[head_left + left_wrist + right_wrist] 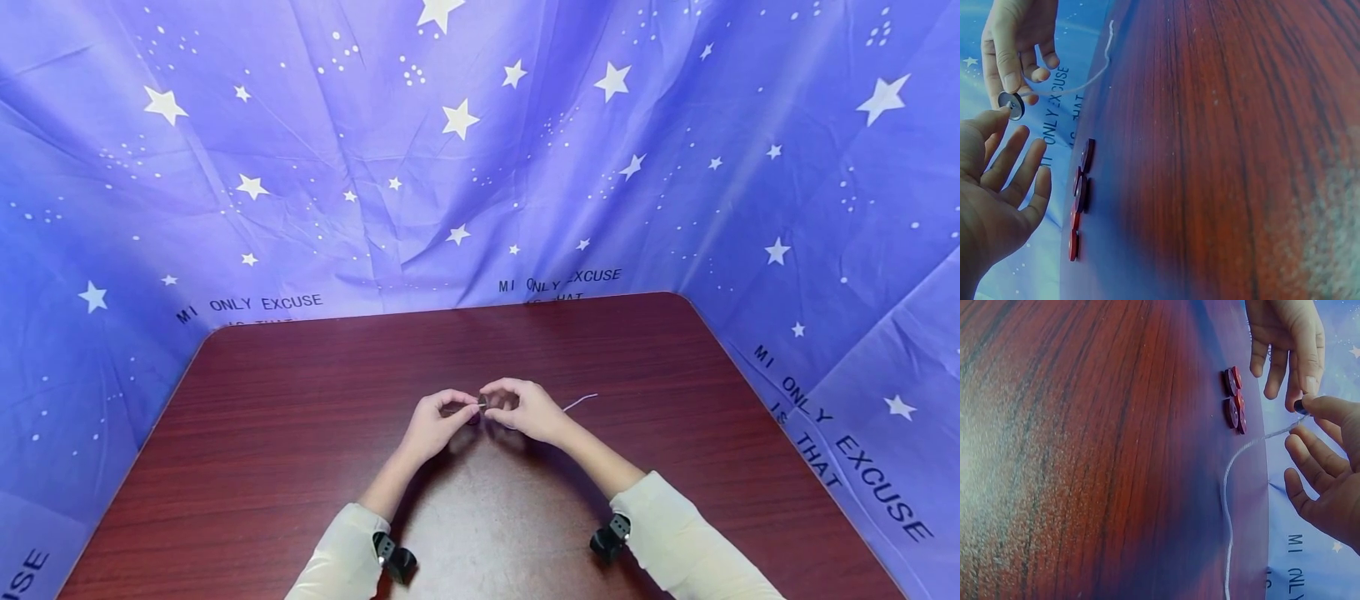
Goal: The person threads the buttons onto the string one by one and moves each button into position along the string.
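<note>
Pinching the dark button (1013,102) by its edge, the right hand (527,408) seems to leave the middle free for the cord (1230,536), whose tail trails toward two o'clock in the head view; the left hand (438,423) pinches the cord's tip, likely to steady it; reddish buttons (1231,414) rest on the desk (300,450), at the dark button's nine o'clock in the right wrist view

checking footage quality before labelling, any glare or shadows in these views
Head: pale glare low on the table, soft shadows below the left hand and right hand; left wrist: grainy glare at lower right; right wrist: grainy glare at the left edge.
</note>
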